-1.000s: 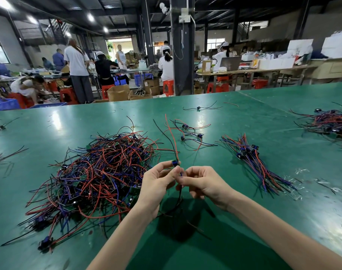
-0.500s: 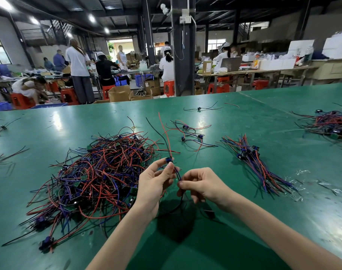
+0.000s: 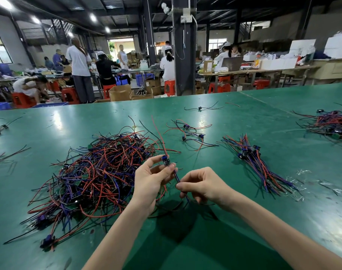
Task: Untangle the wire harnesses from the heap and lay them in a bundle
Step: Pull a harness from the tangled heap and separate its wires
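The left hand (image 3: pixel 150 182) held a single wire harness (image 3: pixel 175 177) by its small blue plastic connector (image 3: pixel 165 160), fingers (image 3: pixel 167 170) clamped on it above the green desk (image 3: pixel 234 230). From the connector one red and one black wire stood up and away, while dark blue and black leads ran down to the right hand (image 3: pixel 205 184), whose fingers (image 3: pixel 186 185) pinched them. The big tangled heap of red, blue and black harnesses (image 3: pixel 96 172) lay just left of the hands. A straightened bundle of the same wires (image 3: pixel 258 166) lay to the right, apart from them.
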